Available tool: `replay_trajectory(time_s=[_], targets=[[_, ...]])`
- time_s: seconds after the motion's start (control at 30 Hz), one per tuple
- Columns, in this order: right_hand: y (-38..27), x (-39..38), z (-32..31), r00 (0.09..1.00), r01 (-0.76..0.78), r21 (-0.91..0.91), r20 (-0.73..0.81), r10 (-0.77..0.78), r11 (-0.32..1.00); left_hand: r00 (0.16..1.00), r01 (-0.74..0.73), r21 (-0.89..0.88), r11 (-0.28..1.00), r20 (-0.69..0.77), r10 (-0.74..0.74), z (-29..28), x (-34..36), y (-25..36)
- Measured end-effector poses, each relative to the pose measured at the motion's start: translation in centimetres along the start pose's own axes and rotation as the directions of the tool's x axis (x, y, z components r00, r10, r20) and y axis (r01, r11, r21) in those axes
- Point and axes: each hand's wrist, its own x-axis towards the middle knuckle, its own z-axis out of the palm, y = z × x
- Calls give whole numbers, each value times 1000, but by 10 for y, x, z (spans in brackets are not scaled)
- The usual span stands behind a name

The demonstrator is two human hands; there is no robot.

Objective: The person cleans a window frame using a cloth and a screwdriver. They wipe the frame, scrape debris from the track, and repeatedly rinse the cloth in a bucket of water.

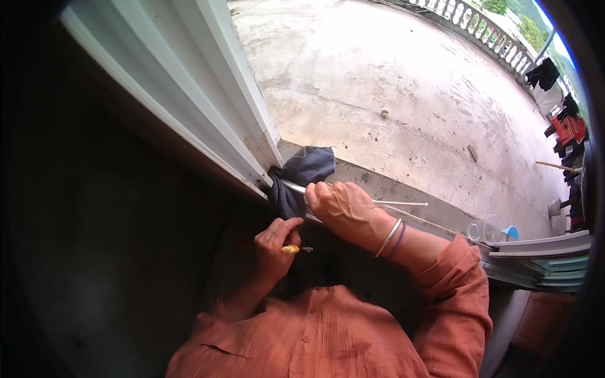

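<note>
Grips a white rod (403, 203) in the right hand (343, 206), near the picture's middle, with fingers bent into a fist, knuckles up. Shows the rod's thin end past the fist at three o'clock, over the sill (378, 184). Shows, at ten o'clock from the fist, a pale strip (295, 186) running in against a dark cloth (313, 163). Cannot tell strip and rod apart as one piece or two, with any join hidden under the fingers.

Holds a yellow tool (290, 249) in the left hand (272, 244), at eight o'clock from the right, with fingers curled in and only a narrow space left by the thumb. Shows a short shiny tip on the tool toward three o'clock. Has the left fingertips close under the cloth's lower edge; cannot tell touching from a slight gap.

Has the cloth bunched at the foot of a white panel (208, 82), with a loose flap toward one o'clock and a fold hanging toward seven.

Wears two bands (389, 237) at four o'clock from the fist, and an orange shirt (315, 334) at six.

Shows farther off, at half past one, a balustrade (469, 19) beyond the concrete floor (353, 69); between three and four, a clear cup (490, 228) beside a blue object (511, 233).
</note>
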Motion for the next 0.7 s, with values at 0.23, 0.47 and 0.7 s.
replay_trajectory(time_s=[0.23, 0.47, 0.7], targets=[[21, -8, 0, 990, -132, 381, 87, 107, 915, 998, -20, -69, 997, 61, 24, -11, 1, 26], [5, 23, 31, 963, -259, 661, 118, 243, 704, 999, -49, -19, 999, -16, 48, -11, 19, 22], [23, 50, -1, 976, -117, 813, -13, 217, 571, 982, -158, 60, 986, -96, 164, -22, 34, 37]])
